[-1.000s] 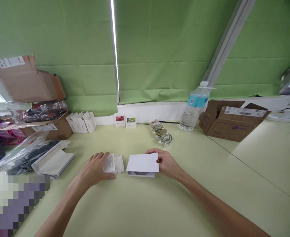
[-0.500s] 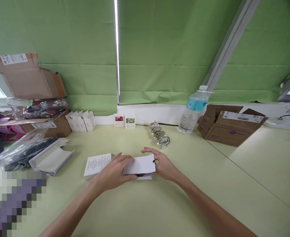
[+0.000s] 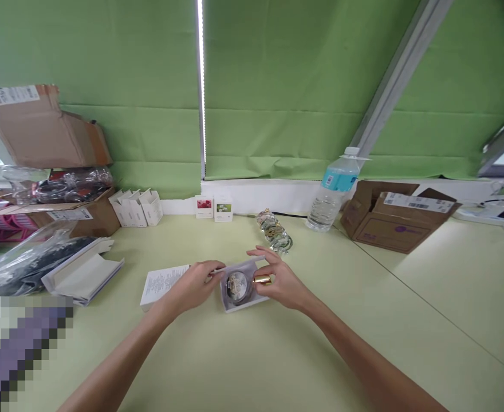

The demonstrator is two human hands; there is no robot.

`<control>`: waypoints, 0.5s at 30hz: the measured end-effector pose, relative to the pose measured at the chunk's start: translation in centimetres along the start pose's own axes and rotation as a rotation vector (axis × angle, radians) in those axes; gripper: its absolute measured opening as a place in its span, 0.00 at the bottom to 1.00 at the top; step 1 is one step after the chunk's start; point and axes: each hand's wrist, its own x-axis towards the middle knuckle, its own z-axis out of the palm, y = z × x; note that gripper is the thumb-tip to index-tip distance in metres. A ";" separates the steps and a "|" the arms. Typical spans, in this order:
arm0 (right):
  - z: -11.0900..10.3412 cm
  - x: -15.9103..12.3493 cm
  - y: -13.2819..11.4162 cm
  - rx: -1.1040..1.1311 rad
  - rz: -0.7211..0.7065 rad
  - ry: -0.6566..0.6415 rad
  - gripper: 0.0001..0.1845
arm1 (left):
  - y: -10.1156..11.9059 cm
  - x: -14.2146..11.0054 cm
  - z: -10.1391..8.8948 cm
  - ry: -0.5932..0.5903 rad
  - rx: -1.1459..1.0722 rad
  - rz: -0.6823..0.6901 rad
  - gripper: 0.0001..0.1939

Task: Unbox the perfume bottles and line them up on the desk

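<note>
A small white box [image 3: 247, 306] lies open in front of me, its lid flap raised. Inside it is a round, clear-sided container [image 3: 237, 286] with a printed label. My left hand [image 3: 197, 287] pinches the box's left edge by the flap. Between the fingers of my right hand [image 3: 285, 281] is a small shiny gold cylinder [image 3: 262, 280], held over the box's right part. Next to my left hand a closed white box with fine print [image 3: 162, 284] lies partly behind the wrist.
Several wrapped round shiny items [image 3: 274, 232] lie behind the box. A water bottle [image 3: 331, 191] and an open brown carton [image 3: 396, 226] stand back right. Small white cartons [image 3: 136, 209], two picture cards [image 3: 223, 210], a plastic-wrapped dark bundle [image 3: 41, 263] and stacked cardboard boxes [image 3: 58, 134] are left.
The white flap that covered the box has been lifted, and the round container inside now shows. My right hand has brought the gold cylinder over the box; my left hand has shifted slightly left.
</note>
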 end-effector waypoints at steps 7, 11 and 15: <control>-1.2 0.4 -1.1 -0.226 -0.052 0.020 0.05 | -1.1 0.0 0.8 0.156 0.184 -0.117 0.18; -1.5 1.6 -2.8 -0.333 -0.117 -0.025 0.06 | -1.3 -0.1 1.4 0.227 0.255 -0.118 0.15; -1.1 3.4 -4.2 -0.409 -0.050 -0.142 0.05 | -1.3 -0.2 1.6 0.244 0.322 -0.157 0.12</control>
